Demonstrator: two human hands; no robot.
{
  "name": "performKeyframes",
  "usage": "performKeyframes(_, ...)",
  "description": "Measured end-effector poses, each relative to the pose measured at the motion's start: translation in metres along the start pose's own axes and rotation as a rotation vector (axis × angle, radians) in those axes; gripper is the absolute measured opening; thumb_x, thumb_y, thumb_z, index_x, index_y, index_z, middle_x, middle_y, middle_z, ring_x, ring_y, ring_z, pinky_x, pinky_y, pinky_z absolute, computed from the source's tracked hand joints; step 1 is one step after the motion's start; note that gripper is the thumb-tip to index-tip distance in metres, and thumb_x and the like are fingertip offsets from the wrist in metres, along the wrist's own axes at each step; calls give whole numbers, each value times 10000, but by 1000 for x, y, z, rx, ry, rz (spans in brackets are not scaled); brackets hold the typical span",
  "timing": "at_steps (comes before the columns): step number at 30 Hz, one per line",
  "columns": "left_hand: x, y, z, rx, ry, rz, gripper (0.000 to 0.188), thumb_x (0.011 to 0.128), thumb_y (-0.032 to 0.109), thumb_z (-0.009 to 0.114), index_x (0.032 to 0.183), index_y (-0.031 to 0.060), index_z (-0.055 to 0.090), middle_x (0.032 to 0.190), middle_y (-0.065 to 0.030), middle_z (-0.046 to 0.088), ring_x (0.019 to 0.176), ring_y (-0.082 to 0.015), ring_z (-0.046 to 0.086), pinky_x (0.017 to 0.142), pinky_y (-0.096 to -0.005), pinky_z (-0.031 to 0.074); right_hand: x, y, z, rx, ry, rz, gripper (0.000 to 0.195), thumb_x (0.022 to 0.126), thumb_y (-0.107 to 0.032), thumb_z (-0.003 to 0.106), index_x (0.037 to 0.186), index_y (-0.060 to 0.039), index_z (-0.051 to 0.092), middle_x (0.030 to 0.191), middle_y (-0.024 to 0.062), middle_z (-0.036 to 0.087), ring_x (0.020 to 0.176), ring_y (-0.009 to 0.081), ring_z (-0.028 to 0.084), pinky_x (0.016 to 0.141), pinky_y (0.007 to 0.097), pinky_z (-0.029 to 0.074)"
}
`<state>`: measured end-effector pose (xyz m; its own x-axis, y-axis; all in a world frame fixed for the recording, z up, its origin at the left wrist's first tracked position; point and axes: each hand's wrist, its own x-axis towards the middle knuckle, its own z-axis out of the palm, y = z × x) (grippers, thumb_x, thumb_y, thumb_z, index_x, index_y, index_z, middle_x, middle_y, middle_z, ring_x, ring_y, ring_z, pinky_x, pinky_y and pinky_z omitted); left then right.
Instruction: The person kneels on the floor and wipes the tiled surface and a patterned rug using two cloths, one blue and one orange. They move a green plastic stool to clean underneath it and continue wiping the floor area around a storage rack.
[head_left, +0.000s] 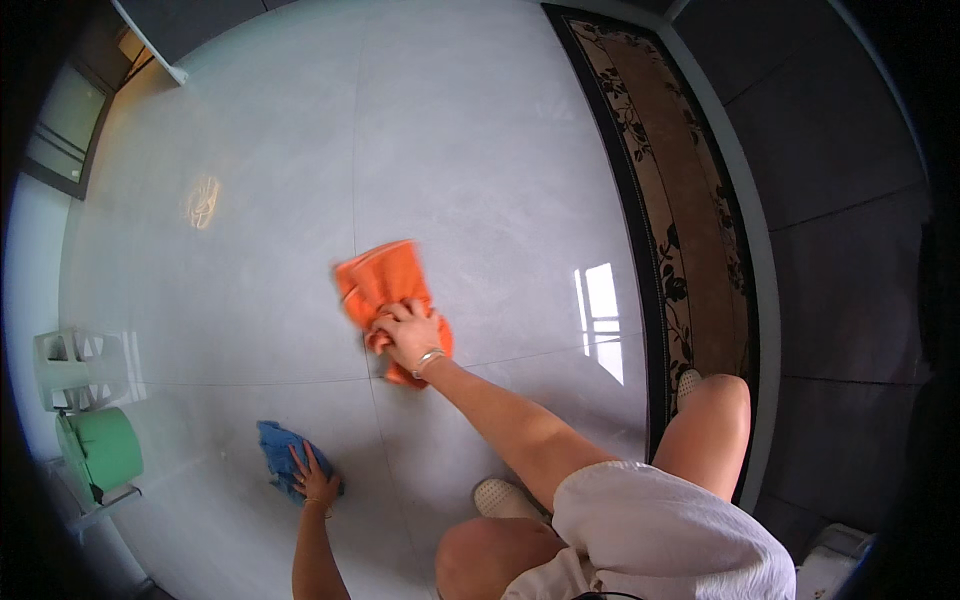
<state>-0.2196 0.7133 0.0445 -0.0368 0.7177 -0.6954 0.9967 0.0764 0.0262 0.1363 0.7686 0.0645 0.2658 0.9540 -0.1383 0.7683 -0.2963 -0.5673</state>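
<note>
Near the middle of the view, my right hand (409, 334) presses on a bunched orange cloth (386, 277) that lies on the glossy grey tiled floor (465, 165). Its fingers are curled into the fabric, and the cloth's edges look slightly blurred. Lower left, my left hand (315, 478) rests with spread fingers on a crumpled blue cloth (277, 450), also flat against the floor. Each wrist wears a bracelet. Both arms reach down past my bent knees.
A patterned floor mat (667, 187) with a black border runs along the right wall, with one of my shoes on it. At the left stand a green bucket-like container (112, 450) and a pale plastic stool (64, 367). A door frame (82, 150) is at the upper left.
</note>
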Motion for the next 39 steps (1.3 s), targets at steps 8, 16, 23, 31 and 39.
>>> performKeyframes(8, 1, -20, -5, -34, -29, 14, 1053, 657, 92, 645, 1425, 285, -49, 1472, -64, -193, 1245, -563, 168, 989, -657, 125, -6, 151, -122, 746, 713, 71, 469, 697, 9, 632, 1144, -51, 506, 1080, 103, 534, 977, 213, 541, 837, 314, 465)
performKeyframes(16, 3, -6, -7, 23, -172, 31, 1135, 616, 140, 694, 1421, 260, -97, 1461, -115, -214, 1235, -576, 177, 985, -659, 107, 47, 225, -128, -432, 464, 1115, 668, 720, -274, 623, 1309, -419, 343, 1439, 18, 246, 1246, 263, 328, 891, 482, 370)
performKeyframes(23, 5, -1, -7, 58, -234, -28, 1192, 596, 216, 736, 1414, 256, -130, 1453, -142, -226, 1235, -564, 203, 992, -648, 108, 157, -48, 35, -433, 183, 322, 370, 812, -227, 522, 1178, -260, 489, 1309, 85, 363, 1184, 320, 351, 862, 562, 331)
performKeyframes(31, -3, 2, -25, 29, -358, 7, 1079, 716, 258, 671, 1406, 261, -159, 1448, -149, -238, 1262, -541, 176, 997, -649, 96, 168, -187, 105, 1648, -413, 262, 381, 832, -14, 498, 1204, -86, 451, 1171, 77, 498, 1061, 216, 510, 902, 389, 452)
performKeyframes(39, -5, -2, -31, -59, -288, 70, 920, 788, 127, 554, 1422, 279, -96, 1462, -75, -235, 1304, -504, 95, 1001, -654, 52, 150, -90, -128, 937, -472, 317, 392, 838, 10, 445, 1221, -69, 423, 1118, 100, 535, 999, 210, 559, 849, 346, 499)
